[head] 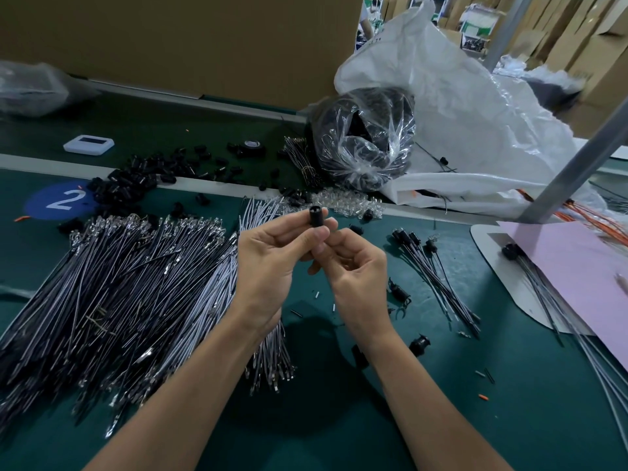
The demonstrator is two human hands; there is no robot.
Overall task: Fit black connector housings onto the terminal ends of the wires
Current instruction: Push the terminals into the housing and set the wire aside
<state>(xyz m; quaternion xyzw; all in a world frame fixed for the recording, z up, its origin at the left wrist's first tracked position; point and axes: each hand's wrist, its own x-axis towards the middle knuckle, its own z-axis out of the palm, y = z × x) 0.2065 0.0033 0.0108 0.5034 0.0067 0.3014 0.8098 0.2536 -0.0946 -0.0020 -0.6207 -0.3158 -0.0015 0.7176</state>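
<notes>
Housing (315, 217): short black plastic cylinder, upright, long axis approx vertical in view, open round end pointing up and away from the person. It sits at the fingertips of both hands, above the palms, raised over mid desk (424, 419).

L hand (268, 263): palm turned inward, thumb and forefinger curled, pinching the housing's left side and lower part. R hand (355, 268): fingers curled, forefinger tip on the housing's right side, pinching too. The hands touch at the fingertips. Can't tell if a wire is in the housing; its bottom is hidden by fingers.

Wires (119, 294): big fanned heap at left, thin, dark and grey insulation w/ shiny metal terminals at the ends, partly under the L forearm. Fitted wires (438, 266) lie right of the R hand, black caps at their far ends. Loose housings (136, 185) are scattered at the far left, glossy black. Bag (367, 144), clear crinkled plastic, holds black parts. Desk top is a smooth green mat. Pink sheet (577, 266) at the right edge.
</notes>
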